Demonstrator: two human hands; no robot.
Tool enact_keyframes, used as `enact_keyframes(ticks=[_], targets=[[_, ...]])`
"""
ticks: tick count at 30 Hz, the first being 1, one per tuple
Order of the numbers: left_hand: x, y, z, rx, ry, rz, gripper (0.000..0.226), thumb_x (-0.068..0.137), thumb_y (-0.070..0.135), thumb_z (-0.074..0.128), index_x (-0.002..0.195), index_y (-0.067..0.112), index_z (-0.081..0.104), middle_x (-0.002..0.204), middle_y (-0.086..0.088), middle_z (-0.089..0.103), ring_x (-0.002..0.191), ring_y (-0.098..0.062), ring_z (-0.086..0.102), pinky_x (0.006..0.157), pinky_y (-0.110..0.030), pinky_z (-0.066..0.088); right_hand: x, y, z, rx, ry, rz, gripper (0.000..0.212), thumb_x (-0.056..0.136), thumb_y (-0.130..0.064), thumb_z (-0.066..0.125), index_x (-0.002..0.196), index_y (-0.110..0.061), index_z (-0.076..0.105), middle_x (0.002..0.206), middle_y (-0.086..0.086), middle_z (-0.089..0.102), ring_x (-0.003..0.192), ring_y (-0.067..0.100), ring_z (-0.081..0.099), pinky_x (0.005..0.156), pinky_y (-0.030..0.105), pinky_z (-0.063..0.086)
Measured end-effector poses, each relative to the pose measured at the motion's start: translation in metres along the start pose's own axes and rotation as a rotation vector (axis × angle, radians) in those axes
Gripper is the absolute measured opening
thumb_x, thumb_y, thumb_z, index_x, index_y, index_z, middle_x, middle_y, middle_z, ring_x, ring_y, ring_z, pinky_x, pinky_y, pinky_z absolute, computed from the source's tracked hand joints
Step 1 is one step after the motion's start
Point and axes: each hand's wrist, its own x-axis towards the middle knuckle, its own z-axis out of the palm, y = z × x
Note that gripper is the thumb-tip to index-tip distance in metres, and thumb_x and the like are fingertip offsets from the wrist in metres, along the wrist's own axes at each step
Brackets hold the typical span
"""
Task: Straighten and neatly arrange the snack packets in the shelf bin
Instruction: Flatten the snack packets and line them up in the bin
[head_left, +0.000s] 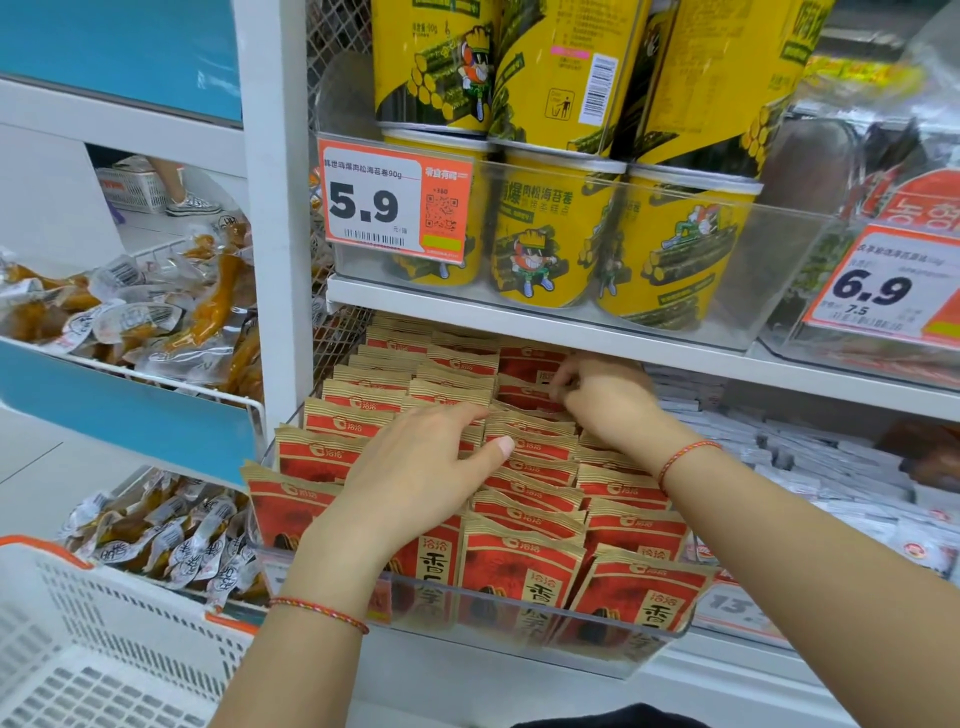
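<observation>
Two hands (415, 467) press crinkly (paper-edged) snack packets (524, 566).

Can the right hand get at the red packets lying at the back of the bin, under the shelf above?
Probably yes. The right hand is already deep in the clear bin, its fingers curled on the red packets at the back. The upper shelf hangs close above, yet leaves a gap for the hand.

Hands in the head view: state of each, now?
Left hand: open, fingers straight, resting flat on the red-and-tan paper snack packets.
Right hand: fingers curled, pinching a packet near the back of the clear plastic bin.
</observation>
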Motion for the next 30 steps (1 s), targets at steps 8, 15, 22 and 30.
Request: enact_keyframes(ticks=[8,15,22,30], targets=[[-0.001,0.0,0.0,0.0,0.003,-0.002,0.059,0.096,0.06,0.04,0.148,0.033,0.038,0.151,0.008,0.043,0.138,-0.015,0.038,0.108,-0.036,0.035,-0.035,0.002,-0.009,-0.006,0.152,-0.173,0.016,0.098,-0.029,0.048,0.104,-0.019,0.06,0.085,0.003,0.065,0.089,0.029,0.062,0.075,0.034,0.044],[-0.001,0.0,0.0,-0.012,0.009,0.006,0.058,0.096,0.059,0.04,0.147,0.033,0.038,0.15,0.008,0.044,0.138,-0.014,0.039,0.107,-0.035,0.036,-0.06,0.005,-0.016,-0.115,0.252,-0.331,0.016,0.101,-0.03,0.039,0.11,-0.022,0.05,0.076,-0.003,0.062,0.076,0.029,0.063,0.065,0.037,0.046],[0.0,-0.002,0.003,-0.038,0.054,0.015,0.059,0.096,0.057,0.042,0.149,0.031,0.036,0.153,0.008,0.038,0.141,-0.013,0.032,0.11,-0.035,0.033,-0.08,0.023,-0.02,0.007,0.567,-0.567,0.009,0.095,-0.034,0.039,0.097,-0.027,0.045,0.086,-0.003,0.075,0.062,0.02,0.068,0.044,0.034,0.049],[-0.003,-0.003,-0.001,-0.253,0.328,0.097,0.064,0.091,0.047,0.059,0.148,0.036,0.032,0.156,0.012,0.027,0.145,-0.008,0.02,0.116,-0.033,0.02,-0.088,0.009,-0.055,0.4,0.864,-0.665,0.014,0.095,-0.018,0.058,0.097,-0.009,0.069,0.093,-0.005,0.072,0.075,0.022,0.07,0.063,0.042,0.055]])
